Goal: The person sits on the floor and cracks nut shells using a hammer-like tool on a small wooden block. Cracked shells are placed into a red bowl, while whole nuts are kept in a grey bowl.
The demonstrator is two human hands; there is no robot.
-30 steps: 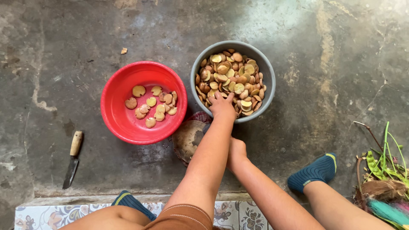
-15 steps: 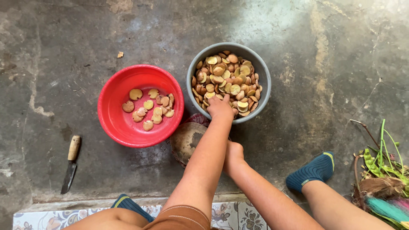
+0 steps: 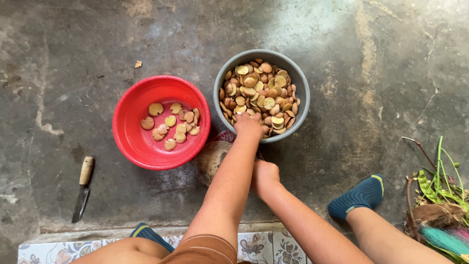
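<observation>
Concrete floor (image 3: 342, 44) carries a red bowl (image 3: 132, 142) holding a few split seeds and, touching its rim, a grey bowl (image 3: 305, 98) heaped with seeds (image 3: 261, 85). Left hand (image 3: 248, 124) curls over the grey bowl's near edge, fingers closed among seeds; right hand (image 3: 264, 177) rests fisted below, contents hidden. Knife (image 3: 82, 188) lies well apart, with open floor around it.

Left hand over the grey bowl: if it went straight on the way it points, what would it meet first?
Probably the heap of flat brown and yellow seeds in the round grey bowl; the left hand seems already at them, though depth is unclear.
</observation>
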